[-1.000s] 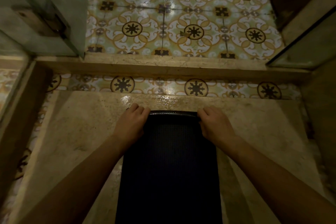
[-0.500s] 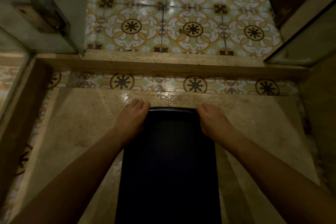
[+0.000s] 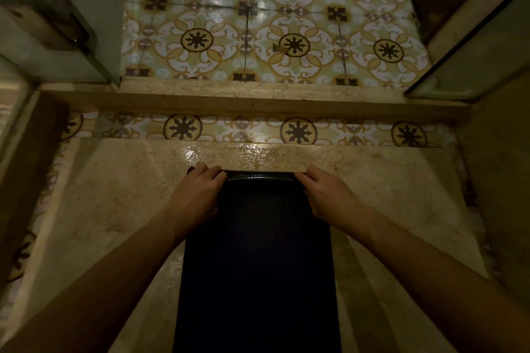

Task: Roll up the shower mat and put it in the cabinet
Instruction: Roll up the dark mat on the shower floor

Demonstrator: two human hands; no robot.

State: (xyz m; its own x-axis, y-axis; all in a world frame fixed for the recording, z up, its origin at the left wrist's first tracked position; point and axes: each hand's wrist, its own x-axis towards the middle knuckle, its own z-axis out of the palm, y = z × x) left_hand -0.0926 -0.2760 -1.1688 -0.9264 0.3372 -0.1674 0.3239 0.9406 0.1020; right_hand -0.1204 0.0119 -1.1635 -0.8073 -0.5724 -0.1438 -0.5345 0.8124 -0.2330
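A dark, fine-textured shower mat (image 3: pixel 258 266) lies flat on the wet beige stone floor, running from the bottom of the view up to its far edge. That far edge is curled up into a thin lip. My left hand (image 3: pixel 198 195) grips the far left corner of the mat, fingers folded over the lip. My right hand (image 3: pixel 327 195) grips the far right corner the same way. No cabinet is in view.
Beyond the mat is a strip of patterned tile, then a raised stone threshold (image 3: pixel 252 100), then patterned floor tiles (image 3: pixel 258 23). A glass shower door with a metal hinge (image 3: pixel 57 23) stands at left, a glass panel (image 3: pixel 473 46) at right.
The far edge of the mat has lifted slightly into a curl under both hands. The hands have hardly shifted.
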